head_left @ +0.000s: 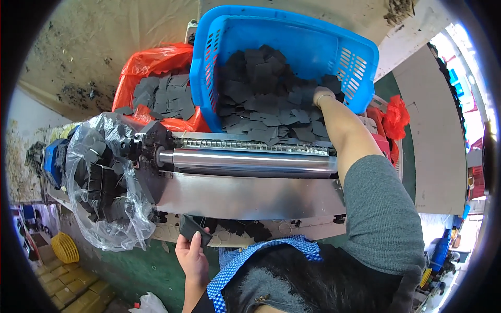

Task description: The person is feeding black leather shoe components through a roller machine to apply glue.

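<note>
My left hand [191, 256] is in front of the machine's near edge, thumb pressed on a small stack of dark grey square pieces [189, 228]. My right arm stretches over the right end of a shiny metal roller [250, 159]. At its end, my right hand [324, 96] reaches into a blue plastic basket [292, 25], against the heap of loose dark grey squares [266, 107]. The fingers of that hand are mostly hidden, so whether they grip a piece is unclear. A smooth metal plate [250, 195] slopes from the roller toward me.
Left of the basket, a red plastic bag [148, 61] holds more dark squares. A clear plastic bag [117, 229] with dark pieces hangs at the machine's left end. Another red bag [396, 119] is at the right. A yellow basket [66, 247] stands low at the left.
</note>
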Tool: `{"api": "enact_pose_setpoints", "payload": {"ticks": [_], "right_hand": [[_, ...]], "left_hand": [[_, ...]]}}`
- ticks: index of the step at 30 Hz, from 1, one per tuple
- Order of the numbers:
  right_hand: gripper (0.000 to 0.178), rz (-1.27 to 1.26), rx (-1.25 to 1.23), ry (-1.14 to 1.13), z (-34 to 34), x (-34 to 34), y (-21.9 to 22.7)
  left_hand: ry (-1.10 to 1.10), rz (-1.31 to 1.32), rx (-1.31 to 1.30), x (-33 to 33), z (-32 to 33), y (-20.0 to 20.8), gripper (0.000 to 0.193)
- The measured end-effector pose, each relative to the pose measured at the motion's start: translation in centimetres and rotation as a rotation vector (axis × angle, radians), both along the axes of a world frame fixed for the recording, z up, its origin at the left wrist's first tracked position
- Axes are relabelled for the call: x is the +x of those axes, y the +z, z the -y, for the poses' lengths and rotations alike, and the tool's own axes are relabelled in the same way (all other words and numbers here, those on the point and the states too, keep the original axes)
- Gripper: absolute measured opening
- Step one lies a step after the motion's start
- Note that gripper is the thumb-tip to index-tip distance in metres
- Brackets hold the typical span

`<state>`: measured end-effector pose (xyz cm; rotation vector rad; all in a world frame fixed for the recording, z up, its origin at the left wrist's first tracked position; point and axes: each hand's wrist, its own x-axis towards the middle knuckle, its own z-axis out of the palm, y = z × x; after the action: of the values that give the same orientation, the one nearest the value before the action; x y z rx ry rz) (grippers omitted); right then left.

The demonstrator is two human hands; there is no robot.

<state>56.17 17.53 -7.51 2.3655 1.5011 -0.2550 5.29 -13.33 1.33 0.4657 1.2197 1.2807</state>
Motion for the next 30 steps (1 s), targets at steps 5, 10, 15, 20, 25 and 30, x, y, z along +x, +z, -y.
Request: {"api": "enact_pose_setpoints", "payload": {"ticks": [5,10,15,20,25,30], "right_hand": [[0.028,0.03,0.134,-0.141,-1.5,2.4,-1.0],[0.02,-0.214,0.231,-0.158,-2.0,2.3,3.6],[0.013,-0.614,0.034,-0.37,0.2,-3.1,13.6],[0.017,-1.096,0.376,0.075,9.5,-8.9,21.1],[0.018,-1.352,0.501,0.076,21.1,-16.1,23.4],[0.012,-0.412,1.211,0.914,27.2,-19.2,22.9]], "left_hand": [[0.005,-0.038,0.033,0.4,-0.3,0.2,0.023],[-0.06,-0.003,0.104,1.3,-1.5,0.5,0.023],[-0.121,0.019,0.164,1.7,-2.2,1.0,0.021],[-0.182,0.059,0.192,2.3,-2.2,2.0,0.019],[-0.232,0.161,0.169,1.9,-1.9,2.2,0.019],[-0.257,0.173,0.201,1.8,-1.6,2.8,0.021]]}}
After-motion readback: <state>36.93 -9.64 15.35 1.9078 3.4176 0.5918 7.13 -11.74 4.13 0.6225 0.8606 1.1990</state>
